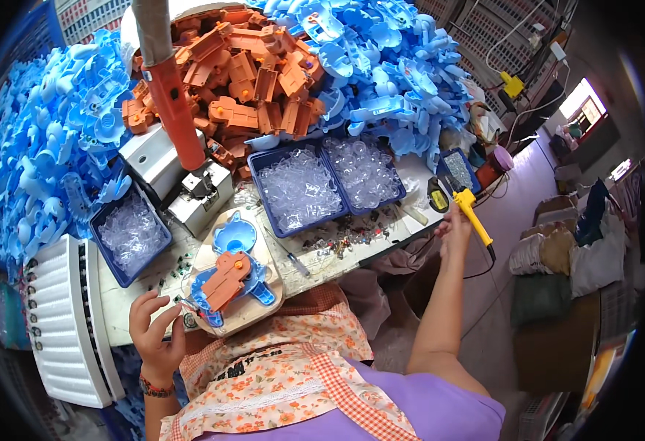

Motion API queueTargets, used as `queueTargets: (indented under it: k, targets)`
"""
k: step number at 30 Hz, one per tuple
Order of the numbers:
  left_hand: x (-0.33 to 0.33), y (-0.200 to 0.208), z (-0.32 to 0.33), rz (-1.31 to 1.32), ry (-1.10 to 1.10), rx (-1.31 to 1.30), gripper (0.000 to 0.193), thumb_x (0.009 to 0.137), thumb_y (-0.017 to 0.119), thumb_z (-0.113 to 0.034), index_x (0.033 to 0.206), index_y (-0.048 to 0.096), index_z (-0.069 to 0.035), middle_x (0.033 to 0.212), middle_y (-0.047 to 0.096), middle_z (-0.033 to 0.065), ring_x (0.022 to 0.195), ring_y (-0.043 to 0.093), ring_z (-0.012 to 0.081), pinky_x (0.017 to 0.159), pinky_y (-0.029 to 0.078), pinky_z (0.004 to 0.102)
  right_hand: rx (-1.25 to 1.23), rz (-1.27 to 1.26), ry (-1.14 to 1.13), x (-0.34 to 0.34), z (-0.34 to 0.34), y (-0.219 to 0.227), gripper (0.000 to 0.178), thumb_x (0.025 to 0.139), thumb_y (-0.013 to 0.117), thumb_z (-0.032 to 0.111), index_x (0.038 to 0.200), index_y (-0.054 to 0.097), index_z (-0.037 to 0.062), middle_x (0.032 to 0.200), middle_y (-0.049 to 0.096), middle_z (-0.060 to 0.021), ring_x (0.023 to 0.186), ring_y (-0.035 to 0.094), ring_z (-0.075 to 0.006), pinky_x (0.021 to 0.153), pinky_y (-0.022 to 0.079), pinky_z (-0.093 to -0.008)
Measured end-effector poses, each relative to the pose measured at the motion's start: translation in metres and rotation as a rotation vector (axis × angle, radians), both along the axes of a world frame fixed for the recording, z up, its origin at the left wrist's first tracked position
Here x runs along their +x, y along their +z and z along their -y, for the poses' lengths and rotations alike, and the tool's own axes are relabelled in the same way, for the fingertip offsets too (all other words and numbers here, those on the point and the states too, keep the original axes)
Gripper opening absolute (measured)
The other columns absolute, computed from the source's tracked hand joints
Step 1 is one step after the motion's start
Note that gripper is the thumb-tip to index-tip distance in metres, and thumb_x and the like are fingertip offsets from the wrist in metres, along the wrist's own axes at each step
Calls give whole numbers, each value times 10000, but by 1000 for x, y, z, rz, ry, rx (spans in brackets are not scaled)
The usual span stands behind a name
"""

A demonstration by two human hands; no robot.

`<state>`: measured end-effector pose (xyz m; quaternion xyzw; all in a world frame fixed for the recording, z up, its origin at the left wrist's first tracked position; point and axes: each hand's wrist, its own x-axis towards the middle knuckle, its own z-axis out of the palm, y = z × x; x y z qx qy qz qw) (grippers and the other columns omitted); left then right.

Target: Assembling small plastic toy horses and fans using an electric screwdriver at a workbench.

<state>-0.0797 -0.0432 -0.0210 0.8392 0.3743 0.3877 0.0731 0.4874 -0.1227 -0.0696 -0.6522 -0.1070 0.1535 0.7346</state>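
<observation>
My right hand (452, 234) is closed around a yellow-handled soldering iron (472, 213), out past the table's right edge. The iron's metal tip points up and away; a black cord trails from its rear end. At the near left, my left hand (157, 336) has its fingers bent and apart, with nothing visible in them. Its fingertips are beside a small round black part (189, 320) with thin wires. Next to that lies a blue plastic shell (234, 237) on a pale board (271, 253). An orange plastic housing (225, 281) rests on the shell.
Blue trays (282, 234) of clear plastic parts stand behind the board. Large heaps of blue shells (51, 147) and orange housings (242, 73) rise beyond. A press-like machine with a red handle (175, 110) is nearby. White foam trays (69, 323) lie at left.
</observation>
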Motion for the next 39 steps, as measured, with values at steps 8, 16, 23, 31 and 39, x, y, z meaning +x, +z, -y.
queueTargets:
  k: [8,16,23,31,39]
  targets:
    - [5,-5,-3,23,8,-22,235,724,640,53,939,667,-38,1050,606,127,1087,553,347,906,444,444,-310,61,532,-72,29,56,349,882,626,137,1203,539,32,775,582,-14,543,529,-69,450,426,-210]
    - [-2,-11,-1,37,83,-30,219,746,625,54,948,656,-24,1062,599,131,1096,550,348,923,436,447,-503,691,574,-59,40,146,166,854,655,88,1014,659,45,804,615,19,672,554,-64,605,458,-211]
    - [-7,-6,3,-21,132,-47,233,729,630,55,946,654,-26,1051,595,135,1078,552,360,918,438,451,-824,1285,-38,158,4,197,451,780,740,370,1036,630,15,863,650,-114,790,612,-221,723,490,-326]
    - [-25,-6,14,-93,340,-34,233,759,619,60,978,639,-17,1071,584,143,1102,541,359,932,427,448,-1267,793,58,290,-37,134,973,624,736,638,1344,481,34,1316,534,-233,1228,516,-360,1021,408,-401]
    - [-26,-2,7,-143,391,10,204,792,614,60,985,632,-1,1065,588,141,1094,544,348,938,420,440,-1072,804,-23,288,-7,114,864,699,713,565,1312,486,1,1258,566,-229,1191,530,-368,1004,404,-412]
